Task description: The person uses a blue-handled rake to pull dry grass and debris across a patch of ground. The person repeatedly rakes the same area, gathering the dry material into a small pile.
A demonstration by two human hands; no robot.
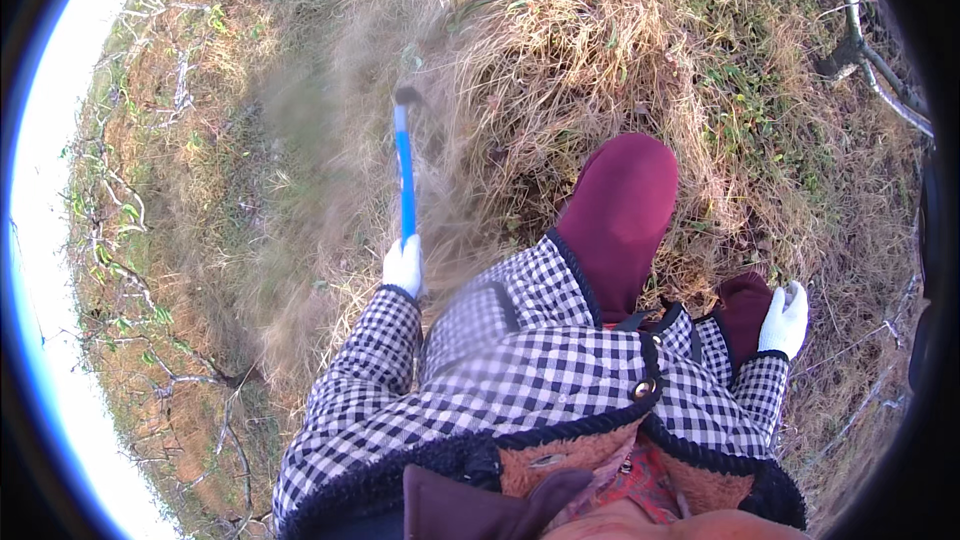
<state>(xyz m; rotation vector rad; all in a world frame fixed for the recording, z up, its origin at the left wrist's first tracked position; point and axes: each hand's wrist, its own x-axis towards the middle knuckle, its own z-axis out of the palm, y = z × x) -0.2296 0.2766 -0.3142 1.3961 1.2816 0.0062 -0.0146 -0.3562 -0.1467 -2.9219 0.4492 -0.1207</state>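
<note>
My left hand (403,267), in a white knit glove, grips the lower end of a blue-handled tool (406,180). The tool points away from me over the dry grass, with a pale section above the blue. At its far end is a small dark head (407,95), too blurred to name exactly. My right hand (784,321), also gloved in white, is beside my right leg in dark red trousers (744,311). Its thumb stands apart from the fingers and nothing shows in it. My other bent knee (630,202) rises over the grass.
Long dry grass (570,52) covers the slope around me, with green weeds (739,109) mixed in. A bare forked branch (862,45) stands at the upper right. Thin twiggy branches (180,379) spread along the left side.
</note>
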